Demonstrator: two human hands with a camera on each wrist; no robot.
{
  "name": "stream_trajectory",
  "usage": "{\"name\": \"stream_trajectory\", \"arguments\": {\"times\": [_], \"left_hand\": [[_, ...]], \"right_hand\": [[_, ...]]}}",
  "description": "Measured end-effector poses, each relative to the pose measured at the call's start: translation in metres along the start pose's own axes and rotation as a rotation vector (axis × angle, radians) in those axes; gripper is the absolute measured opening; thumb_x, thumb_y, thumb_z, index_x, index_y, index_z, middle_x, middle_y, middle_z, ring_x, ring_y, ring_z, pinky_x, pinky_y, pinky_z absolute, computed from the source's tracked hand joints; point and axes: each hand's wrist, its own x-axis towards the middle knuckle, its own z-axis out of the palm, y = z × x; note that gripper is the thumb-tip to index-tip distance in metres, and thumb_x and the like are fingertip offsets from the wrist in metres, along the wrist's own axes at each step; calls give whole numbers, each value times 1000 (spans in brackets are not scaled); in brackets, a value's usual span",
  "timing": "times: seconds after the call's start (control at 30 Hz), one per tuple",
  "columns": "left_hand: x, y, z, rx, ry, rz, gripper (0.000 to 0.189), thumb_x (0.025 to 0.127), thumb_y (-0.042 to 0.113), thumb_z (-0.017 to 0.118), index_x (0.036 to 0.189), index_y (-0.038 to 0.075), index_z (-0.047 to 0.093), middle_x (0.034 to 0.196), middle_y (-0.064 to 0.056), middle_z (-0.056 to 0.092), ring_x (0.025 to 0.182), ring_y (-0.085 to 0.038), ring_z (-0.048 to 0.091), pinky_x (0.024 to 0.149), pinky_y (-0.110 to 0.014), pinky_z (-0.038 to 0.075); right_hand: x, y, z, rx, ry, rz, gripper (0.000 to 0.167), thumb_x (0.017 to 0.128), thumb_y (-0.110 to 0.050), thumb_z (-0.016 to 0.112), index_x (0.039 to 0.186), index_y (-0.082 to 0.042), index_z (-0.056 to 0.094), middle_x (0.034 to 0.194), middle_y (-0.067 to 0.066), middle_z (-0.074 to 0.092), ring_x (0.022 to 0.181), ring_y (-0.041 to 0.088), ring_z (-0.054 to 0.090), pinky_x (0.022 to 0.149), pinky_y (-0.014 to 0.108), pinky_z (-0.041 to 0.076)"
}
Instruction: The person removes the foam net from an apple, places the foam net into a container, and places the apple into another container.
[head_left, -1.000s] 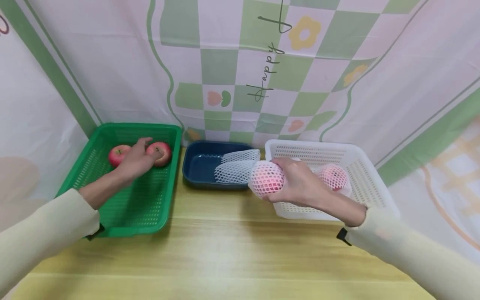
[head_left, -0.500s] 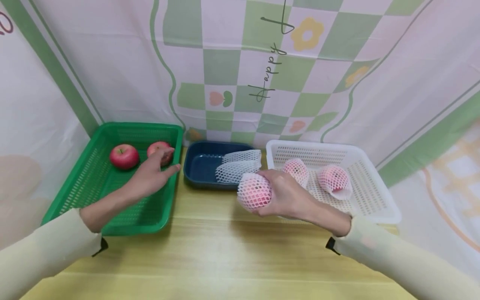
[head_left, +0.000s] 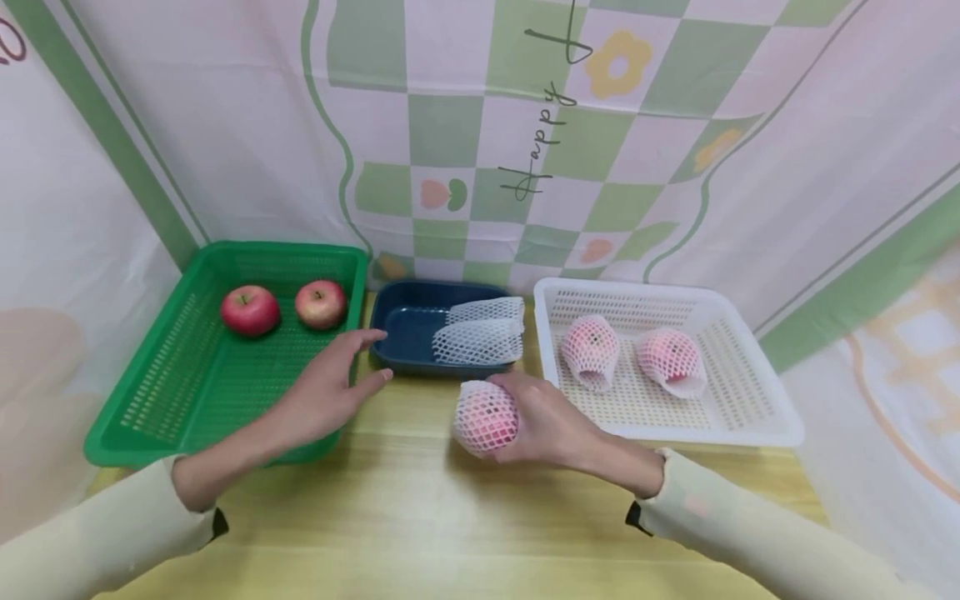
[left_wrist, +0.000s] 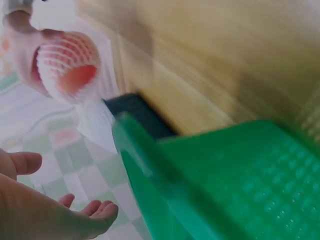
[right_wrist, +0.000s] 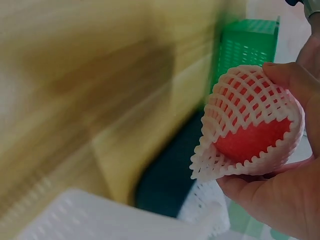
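Observation:
My right hand grips an apple in a white foam net in front of the dark blue tray. In the right wrist view, red skin of the netted apple shows through the net's open end. My left hand holds nothing; its thumb and fingers are spread apart over the right rim of the green basket. Two bare red apples, one at the left and one at the right, lie at the back of that basket. Empty foam nets lie in the blue tray.
A white basket at the right holds two netted apples, one on its left and one on its right. All three containers stand along the back of the wooden table, against a checkered cloth.
My left hand has left the apples in the green basket and moved right and toward me. My right hand has carried the netted apple left and nearer, away from the white basket.

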Motion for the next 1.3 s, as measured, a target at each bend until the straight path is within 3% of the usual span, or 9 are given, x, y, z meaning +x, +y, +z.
{"name": "stream_trajectory", "arguments": {"times": [0.23, 0.4, 0.57, 0.67, 0.77, 1.0, 1.3], "left_hand": [[-13, 6, 21, -2, -3, 19, 54, 105, 19, 66, 153, 2, 49, 153, -22, 52, 141, -42, 50, 118, -63, 43], [-22, 7, 41, -33, -13, 31, 52, 103, 16, 68, 151, 3, 52, 149, -20, 57, 137, -39, 55, 113, -59, 49], [-30, 1, 67, -189, -26, 49, 45, 101, 6, 67, 143, -4, 55, 141, -22, 61, 132, -39, 59, 111, -53, 53], [-32, -4, 83, -316, -54, 5, 40, 101, 1, 65, 138, -8, 55, 137, -26, 62, 128, -41, 62, 110, -50, 55], [-32, -10, 94, -384, -65, -50, 33, 101, 0, 62, 133, -9, 56, 132, -26, 63, 124, -41, 64, 105, -46, 59], [-28, -21, 110, -415, -35, -113, 23, 101, -2, 63, 124, -3, 62, 125, -18, 68, 115, -35, 70, 89, -34, 65], [-24, -31, 120, -415, -50, -108, 25, 98, -2, 66, 123, -4, 66, 121, -19, 72, 108, -30, 73, 88, -29, 64]], "right_hand": [[-4, 4, 21, 58, -15, -5, 90, 58, -18, 103, 134, 4, 60, 120, 15, 70, 107, 27, 69, 94, 43, 63], [-6, 5, 31, 45, -27, -10, 92, 58, -22, 103, 135, 3, 61, 123, 14, 70, 108, 27, 69, 95, 42, 63], [-7, 5, 39, 45, -34, 0, 91, 58, -24, 103, 135, 0, 62, 122, 12, 71, 106, 25, 70, 95, 42, 63], [-8, 5, 42, 58, -35, -7, 91, 58, -23, 103, 135, 0, 61, 122, 11, 71, 106, 25, 70, 95, 41, 63], [-8, 5, 45, 68, -36, -23, 91, 58, -23, 103, 136, 1, 61, 123, 12, 71, 106, 25, 70, 94, 39, 63], [-10, 5, 52, 71, -34, -36, 91, 59, -23, 103, 135, 1, 61, 121, 12, 71, 104, 25, 71, 93, 39, 64], [-11, 6, 59, 83, -42, -36, 91, 60, -23, 103, 137, 1, 60, 123, 12, 70, 107, 25, 70, 95, 39, 63]]}}
